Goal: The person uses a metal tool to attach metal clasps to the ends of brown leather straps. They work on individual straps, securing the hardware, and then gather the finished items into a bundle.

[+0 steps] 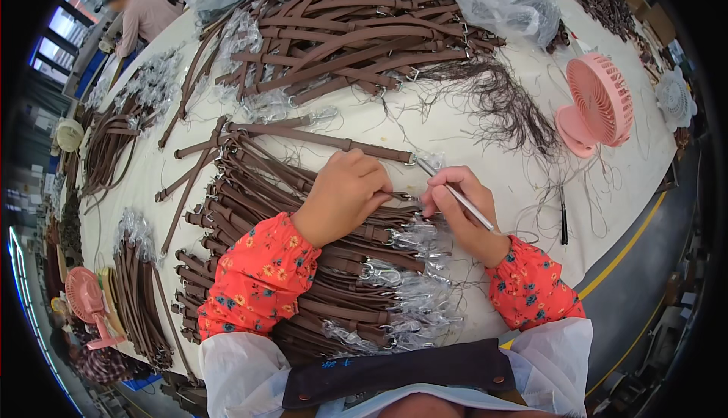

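A brown strap (402, 196) is held by its end in the left grip (343, 192), above a dense row of straps (345, 266) on the white tabletop (531, 221). A silver pen-like tool (472, 207) is clasped in the right grip (462, 202); whether the strap is also touched there cannot be told. The work is judged to be partway: loose dark threads (516, 107) have been left heaped, and many straps are gathered in the row and a rear pile (356, 35), though which are finished cannot be distinguished. Metal ends beside the hands are enclosed in clear plastic wraps (425, 266). At the back, translucent plastic sheeting (504, 1) is seen crumpled, its contents, if any, unclear.
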`<state>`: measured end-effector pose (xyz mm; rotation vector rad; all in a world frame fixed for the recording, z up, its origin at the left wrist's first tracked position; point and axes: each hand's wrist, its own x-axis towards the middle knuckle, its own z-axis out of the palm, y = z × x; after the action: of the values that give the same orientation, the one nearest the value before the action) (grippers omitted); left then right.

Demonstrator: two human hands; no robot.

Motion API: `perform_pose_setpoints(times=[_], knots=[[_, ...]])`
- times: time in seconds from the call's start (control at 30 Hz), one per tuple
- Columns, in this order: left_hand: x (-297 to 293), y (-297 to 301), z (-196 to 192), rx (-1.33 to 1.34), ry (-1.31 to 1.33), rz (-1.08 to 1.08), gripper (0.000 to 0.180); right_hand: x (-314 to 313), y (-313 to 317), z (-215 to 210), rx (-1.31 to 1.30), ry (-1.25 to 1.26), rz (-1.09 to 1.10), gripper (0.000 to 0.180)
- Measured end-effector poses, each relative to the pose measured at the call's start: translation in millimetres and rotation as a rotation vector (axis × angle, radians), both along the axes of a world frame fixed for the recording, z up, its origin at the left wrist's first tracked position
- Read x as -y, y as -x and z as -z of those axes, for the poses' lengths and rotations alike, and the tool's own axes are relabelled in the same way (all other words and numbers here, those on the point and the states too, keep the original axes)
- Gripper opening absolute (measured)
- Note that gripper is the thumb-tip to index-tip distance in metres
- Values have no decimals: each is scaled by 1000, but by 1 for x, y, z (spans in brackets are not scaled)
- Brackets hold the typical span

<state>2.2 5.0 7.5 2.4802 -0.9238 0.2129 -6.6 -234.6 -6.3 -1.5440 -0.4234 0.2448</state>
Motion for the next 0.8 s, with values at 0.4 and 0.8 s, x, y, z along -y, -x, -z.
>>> perform_pose_setpoints(times=[0.4,0.8], knots=[[6,1,-2,-435,284,-62,22,0,-2,0,114,45,-2,22],[10,4,4,-152,140,-5,12,0,-2,-2,-43,-20,3,25]])
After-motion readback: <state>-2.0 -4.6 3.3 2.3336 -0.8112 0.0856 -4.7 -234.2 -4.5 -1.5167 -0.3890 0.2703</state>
